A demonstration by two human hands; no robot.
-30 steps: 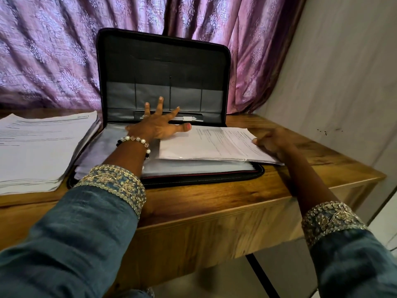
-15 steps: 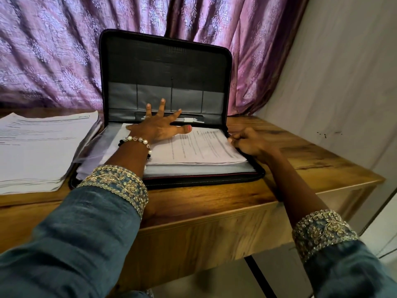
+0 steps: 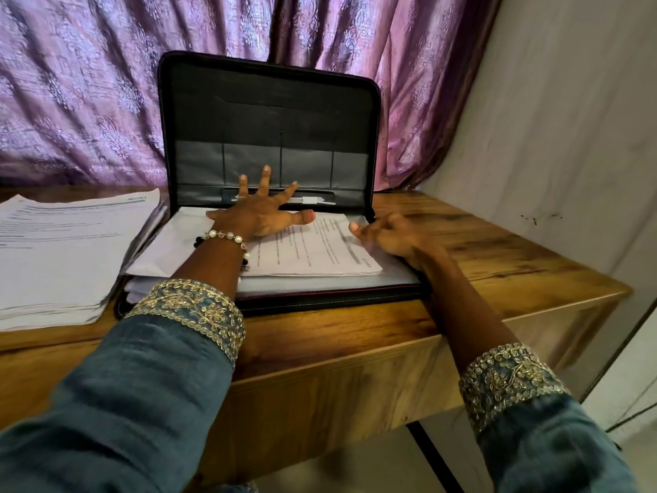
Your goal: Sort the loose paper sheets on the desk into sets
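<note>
A black zip folder (image 3: pixel 270 112) stands open on the wooden desk (image 3: pixel 355 325), its lid upright against the curtain. Printed paper sheets (image 3: pixel 313 250) lie in its lower half. My left hand (image 3: pixel 263 215) presses flat on those sheets, fingers spread toward the lid's pockets. My right hand (image 3: pixel 387 234) rests at the sheets' right edge by the folder's rim, fingers loosely bent and holding nothing. A thick stack of printed sheets (image 3: pixel 60 250) lies on the desk to the left of the folder.
A purple patterned curtain (image 3: pixel 89 83) hangs behind the desk. A pale wall (image 3: pixel 551 119) closes in the right side. The desk's front edge runs just below the folder, with bare wood at the right corner.
The sheets that stuck out past the folder's right edge now lie inside it. My right hand slid left with them and let go. My left hand stayed pressed down.
</note>
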